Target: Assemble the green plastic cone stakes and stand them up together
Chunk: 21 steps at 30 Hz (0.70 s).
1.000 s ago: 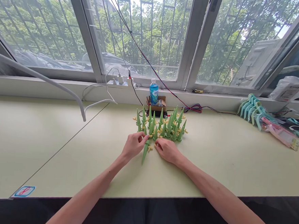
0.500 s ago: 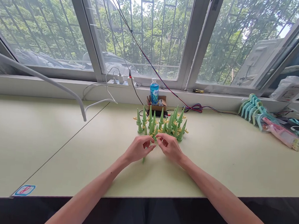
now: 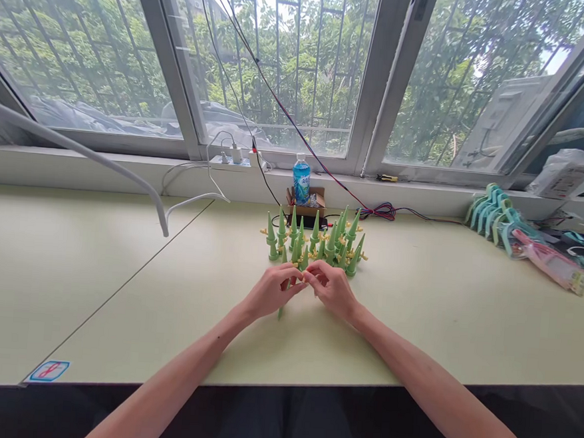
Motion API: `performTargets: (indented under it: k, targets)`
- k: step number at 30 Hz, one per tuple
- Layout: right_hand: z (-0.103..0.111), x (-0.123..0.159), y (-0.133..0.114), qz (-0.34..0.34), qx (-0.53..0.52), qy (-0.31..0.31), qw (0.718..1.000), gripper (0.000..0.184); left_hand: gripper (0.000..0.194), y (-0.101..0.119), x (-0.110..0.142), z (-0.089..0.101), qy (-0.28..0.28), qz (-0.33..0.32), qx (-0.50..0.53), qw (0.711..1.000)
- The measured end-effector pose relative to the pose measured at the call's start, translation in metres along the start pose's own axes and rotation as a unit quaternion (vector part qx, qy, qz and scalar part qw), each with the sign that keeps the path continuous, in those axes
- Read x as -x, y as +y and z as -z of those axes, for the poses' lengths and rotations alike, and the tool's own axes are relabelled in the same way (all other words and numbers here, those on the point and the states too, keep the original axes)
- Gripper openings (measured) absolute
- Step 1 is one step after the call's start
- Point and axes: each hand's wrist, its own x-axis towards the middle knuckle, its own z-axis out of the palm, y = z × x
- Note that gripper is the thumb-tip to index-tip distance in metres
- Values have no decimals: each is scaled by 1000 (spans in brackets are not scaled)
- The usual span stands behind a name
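Note:
My left hand (image 3: 271,289) and my right hand (image 3: 333,292) meet at their fingertips just above the table. Both are closed in a pinch on something tiny, mostly covered by the fingers; I cannot make it out. Beyond them several green plant watering spikes (image 3: 331,243) stand with their points up, small yellow valve pieces (image 3: 364,256) sticking out at their sides. One more green spike (image 3: 280,313) lies under my left hand with its tip toward me, and the hand hides most of it.
Behind the spikes are a dark phone-like object (image 3: 308,222), a small cardboard box (image 3: 317,211) and a bottle of blue liquid (image 3: 301,181). Bundled cable (image 3: 381,212) lies near the sill. Hangers (image 3: 495,213) sit at the right. A white tube (image 3: 126,165) reaches in from the left.
My left hand has left the standing spikes and moved right, over the lying spike. My right hand has shifted slightly up. The fingertips of both hands have come together.

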Motion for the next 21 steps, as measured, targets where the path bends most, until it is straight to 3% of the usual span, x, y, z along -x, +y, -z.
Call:
performTargets:
  k: [7, 14, 21]
  targets:
    - [-1, 0, 2, -1, -31, 0, 1000, 23, 26, -1, -1, 0, 26, -23, 19, 999]
    - [0, -1, 2, 11, -58, 10, 998, 24, 18, 2, -2, 5, 39, -8, 48, 998]
    - [0, -1, 2, 12, -70, 16, 997, 24, 25, 0, -3, 5, 66, 14, 66, 996]
